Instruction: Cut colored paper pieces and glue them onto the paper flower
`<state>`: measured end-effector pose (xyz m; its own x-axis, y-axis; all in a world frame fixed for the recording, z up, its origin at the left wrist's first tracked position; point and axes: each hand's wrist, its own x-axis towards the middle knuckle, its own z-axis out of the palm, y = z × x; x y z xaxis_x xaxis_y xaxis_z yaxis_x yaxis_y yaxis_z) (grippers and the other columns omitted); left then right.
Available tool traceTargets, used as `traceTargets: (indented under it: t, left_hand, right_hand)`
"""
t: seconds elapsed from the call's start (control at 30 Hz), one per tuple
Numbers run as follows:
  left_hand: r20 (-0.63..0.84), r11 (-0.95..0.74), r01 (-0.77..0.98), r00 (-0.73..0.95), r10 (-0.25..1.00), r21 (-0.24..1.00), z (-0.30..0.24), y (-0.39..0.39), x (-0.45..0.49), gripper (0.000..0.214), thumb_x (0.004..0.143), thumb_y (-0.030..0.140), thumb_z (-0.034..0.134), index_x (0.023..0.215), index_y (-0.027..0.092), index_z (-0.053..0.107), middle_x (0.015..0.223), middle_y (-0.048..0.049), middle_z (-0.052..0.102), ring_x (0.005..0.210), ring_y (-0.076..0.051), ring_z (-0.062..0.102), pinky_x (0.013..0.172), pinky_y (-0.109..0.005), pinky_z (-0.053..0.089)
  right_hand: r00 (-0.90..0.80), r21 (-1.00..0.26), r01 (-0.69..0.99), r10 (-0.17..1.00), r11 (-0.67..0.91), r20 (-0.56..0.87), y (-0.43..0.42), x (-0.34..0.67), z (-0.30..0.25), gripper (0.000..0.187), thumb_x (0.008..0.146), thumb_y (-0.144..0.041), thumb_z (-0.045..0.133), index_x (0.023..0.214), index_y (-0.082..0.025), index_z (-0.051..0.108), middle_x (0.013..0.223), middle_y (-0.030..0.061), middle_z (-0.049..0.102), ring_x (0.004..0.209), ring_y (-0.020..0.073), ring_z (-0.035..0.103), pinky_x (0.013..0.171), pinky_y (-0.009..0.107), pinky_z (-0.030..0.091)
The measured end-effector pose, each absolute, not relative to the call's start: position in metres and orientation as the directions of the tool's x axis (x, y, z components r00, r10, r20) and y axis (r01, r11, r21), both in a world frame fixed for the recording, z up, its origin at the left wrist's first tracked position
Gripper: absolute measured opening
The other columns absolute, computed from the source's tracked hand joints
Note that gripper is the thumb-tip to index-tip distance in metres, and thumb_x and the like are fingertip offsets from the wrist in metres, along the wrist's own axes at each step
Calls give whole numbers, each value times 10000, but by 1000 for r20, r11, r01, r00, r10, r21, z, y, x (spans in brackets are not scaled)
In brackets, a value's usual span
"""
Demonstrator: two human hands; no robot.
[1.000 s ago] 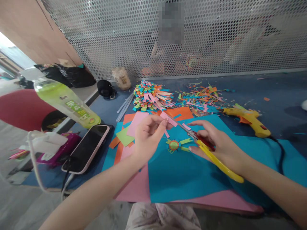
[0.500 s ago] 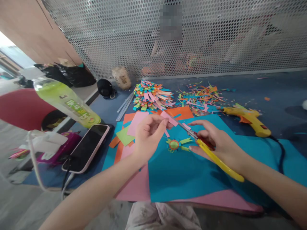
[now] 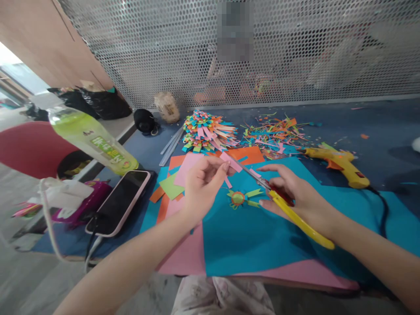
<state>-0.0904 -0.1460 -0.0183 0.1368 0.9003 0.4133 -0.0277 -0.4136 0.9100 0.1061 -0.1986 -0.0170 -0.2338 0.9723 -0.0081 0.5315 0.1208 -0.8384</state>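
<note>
My left hand pinches a small piece of pink paper between thumb and fingers. In my right hand is a pair of scissors with yellow and red handles, its blades pointing up and left, close against the pink paper. Below the blades lies a small paper rosette, green in the centre with an orange ring and two green tails, on a sheet of blue paper. Small pink snippets lie near my left fingertips.
Behind the hands are a pile of fringed paper strips and a heap of scraps. A yellow glue gun with its cord lies right. At left are a phone, a leaning drink bottle and clear glue sticks.
Hardly anything differs. Both hands, the pink paper and the scissors keep nearly the same places.
</note>
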Motion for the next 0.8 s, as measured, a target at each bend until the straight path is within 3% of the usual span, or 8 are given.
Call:
traceTargets:
  t: [0.17, 0.8]
  left_hand:
    - [425, -425, -26, 132, 896, 905, -19, -147, -90, 85, 814, 209, 578, 748, 157, 578, 707, -22, 662, 649, -94, 625, 581, -199, 500]
    - [416, -410, -74, 162, 895, 909, -19, -148, -89, 111, 815, 241, 583, 734, 165, 587, 715, -27, 673, 660, -107, 626, 604, -226, 500]
  right_hand:
    - [-213, -819, 555, 977, 144, 27, -197, 104, -17, 508, 740, -367, 628, 1143, -235, 349, 647, -64, 477, 513, 97, 360, 461, 212, 314]
    - [-213, -881, 469, 976, 62, -45, -200, 101, -10, 532, 721, -353, 653, 1148, -207, 371, 676, -49, 518, 547, 90, 364, 483, 199, 353]
